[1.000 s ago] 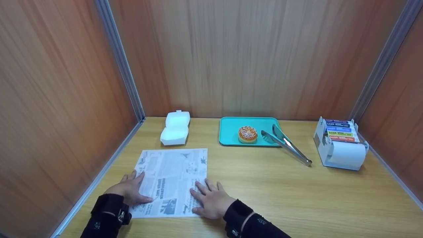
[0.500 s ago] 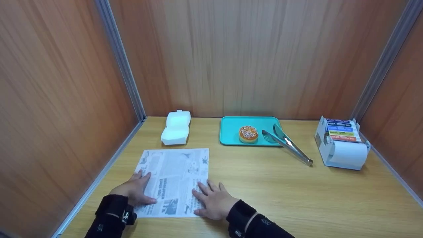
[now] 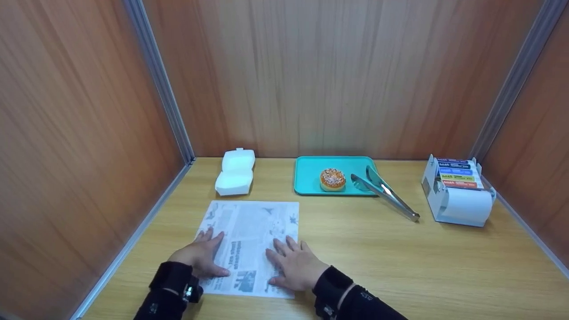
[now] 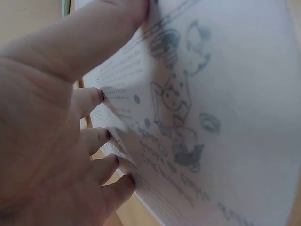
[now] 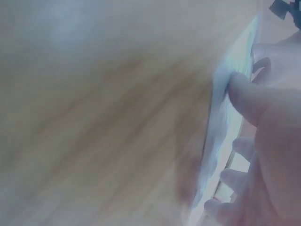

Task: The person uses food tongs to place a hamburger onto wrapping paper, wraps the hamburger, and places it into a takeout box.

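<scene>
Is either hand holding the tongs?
No, the left hand and right hand both lie on the printed sheet, while the tongs lie across the edge of the teal tray.

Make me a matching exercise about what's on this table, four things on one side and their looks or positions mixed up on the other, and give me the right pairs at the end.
1. Paper sheet
2. Bun
3. Tongs
4. Lidded box

A. Silver, sticking out over the tray's edge
B. White, lid open
C. Covered in print
D. Round, with white bits on top

Pairs: 1-C, 2-D, 3-A, 4-B
</scene>
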{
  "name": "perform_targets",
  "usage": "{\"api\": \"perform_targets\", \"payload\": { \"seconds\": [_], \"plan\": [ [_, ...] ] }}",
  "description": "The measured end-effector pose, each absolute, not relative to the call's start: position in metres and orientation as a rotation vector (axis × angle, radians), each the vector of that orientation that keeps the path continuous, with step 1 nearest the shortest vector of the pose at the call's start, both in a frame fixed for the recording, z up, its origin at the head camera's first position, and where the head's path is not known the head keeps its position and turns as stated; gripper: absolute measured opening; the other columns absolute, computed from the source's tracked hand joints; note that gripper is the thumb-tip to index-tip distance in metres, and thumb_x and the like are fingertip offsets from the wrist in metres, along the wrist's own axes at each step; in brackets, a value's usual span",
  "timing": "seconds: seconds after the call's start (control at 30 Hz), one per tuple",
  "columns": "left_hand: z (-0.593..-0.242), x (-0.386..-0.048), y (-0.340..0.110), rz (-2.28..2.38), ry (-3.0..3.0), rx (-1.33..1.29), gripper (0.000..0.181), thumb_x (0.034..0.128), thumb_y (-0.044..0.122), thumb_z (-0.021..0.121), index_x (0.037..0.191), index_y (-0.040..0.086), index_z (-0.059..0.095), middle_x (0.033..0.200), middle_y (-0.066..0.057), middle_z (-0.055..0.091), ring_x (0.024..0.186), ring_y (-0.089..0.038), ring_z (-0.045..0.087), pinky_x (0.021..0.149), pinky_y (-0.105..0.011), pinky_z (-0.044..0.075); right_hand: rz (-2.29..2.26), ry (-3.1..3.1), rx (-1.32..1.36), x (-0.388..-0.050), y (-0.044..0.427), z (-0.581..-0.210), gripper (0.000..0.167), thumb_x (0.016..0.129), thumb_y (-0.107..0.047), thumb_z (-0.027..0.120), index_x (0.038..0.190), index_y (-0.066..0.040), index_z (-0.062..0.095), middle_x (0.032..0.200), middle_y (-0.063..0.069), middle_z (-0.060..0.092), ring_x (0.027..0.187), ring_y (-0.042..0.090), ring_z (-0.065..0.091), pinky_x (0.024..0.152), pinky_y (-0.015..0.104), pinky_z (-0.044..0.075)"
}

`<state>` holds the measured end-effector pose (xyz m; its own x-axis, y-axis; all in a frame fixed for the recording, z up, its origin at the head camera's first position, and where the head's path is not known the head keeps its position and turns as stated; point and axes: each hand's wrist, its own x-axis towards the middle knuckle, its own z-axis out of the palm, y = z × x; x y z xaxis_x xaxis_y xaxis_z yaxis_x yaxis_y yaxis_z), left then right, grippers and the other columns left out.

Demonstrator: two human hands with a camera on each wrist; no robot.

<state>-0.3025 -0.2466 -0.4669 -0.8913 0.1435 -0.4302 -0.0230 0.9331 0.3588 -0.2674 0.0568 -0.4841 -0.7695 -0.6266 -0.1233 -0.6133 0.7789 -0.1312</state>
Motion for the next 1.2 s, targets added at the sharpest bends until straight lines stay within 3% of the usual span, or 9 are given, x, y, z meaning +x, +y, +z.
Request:
{"api": "perform_targets", "payload": {
  "seconds": [0.33, 0.63, 1.2],
  "plan": [
    [-0.467, -0.302, -0.204, 0.479, 2.660, 0.151, 0.127, 0.0708, 0.061, 0.093, 0.170, 0.014, 0.029, 0.176, -0.026, 0.008, 0.161, -0.050, 0.000, 0.125, -0.072, 0.013, -0.215, 2.735, -0.850, -0.281, 0.082, -0.485, 0.094, 0.093, -0.079, 0.058, 0.168, -0.027, 0.035, 0.177, 0.007, 0.022, 0.162, 0.043, 0.017, 0.126, 0.069, 0.018],
    [-0.465, -0.302, -0.174, 0.557, 2.608, 0.088, 0.127, 0.0701, 0.060, 0.094, 0.170, 0.017, 0.029, 0.177, -0.024, 0.005, 0.161, -0.050, -0.004, 0.126, -0.072, 0.010, -0.294, 2.678, -0.845, -0.289, 0.115, -0.488, 0.097, 0.092, -0.078, 0.061, 0.168, -0.025, 0.034, 0.178, 0.009, 0.019, 0.163, 0.042, 0.012, 0.128, 0.066, 0.014],
    [-0.467, -0.301, -0.129, 0.424, 2.650, 0.147, 0.127, 0.0698, 0.071, 0.089, 0.170, 0.019, 0.030, 0.177, -0.022, 0.009, 0.162, -0.048, 0.004, 0.129, -0.065, 0.015, -0.369, 2.638, -0.815, -0.289, 0.162, -0.487, 0.095, 0.093, -0.072, 0.066, 0.169, -0.024, 0.034, 0.178, 0.007, 0.019, 0.163, 0.043, 0.011, 0.128, 0.067, 0.015]
  ]
}}
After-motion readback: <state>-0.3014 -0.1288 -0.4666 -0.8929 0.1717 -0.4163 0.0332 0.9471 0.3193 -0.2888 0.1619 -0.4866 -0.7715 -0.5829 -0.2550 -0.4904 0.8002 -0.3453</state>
